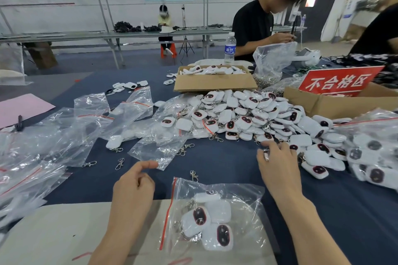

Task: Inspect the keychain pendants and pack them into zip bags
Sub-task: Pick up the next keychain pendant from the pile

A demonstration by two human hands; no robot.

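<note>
Left hand (133, 185), fingers loosely curled, empty, beside filled zip bag (215, 217); right hand (277, 168) at pendant pile (247, 114) beyond, grip unclear.

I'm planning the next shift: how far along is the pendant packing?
Done: the zip bag nearest the person holds several pendants, and another filled bag lies at right. In hand: the right hand reaches into the pile's edge; the left hand holds nothing. Left: most of it, the big loose pile and many empty zip bags.

Head-worn camera looks forward and down, close over the table (226, 163).
</note>
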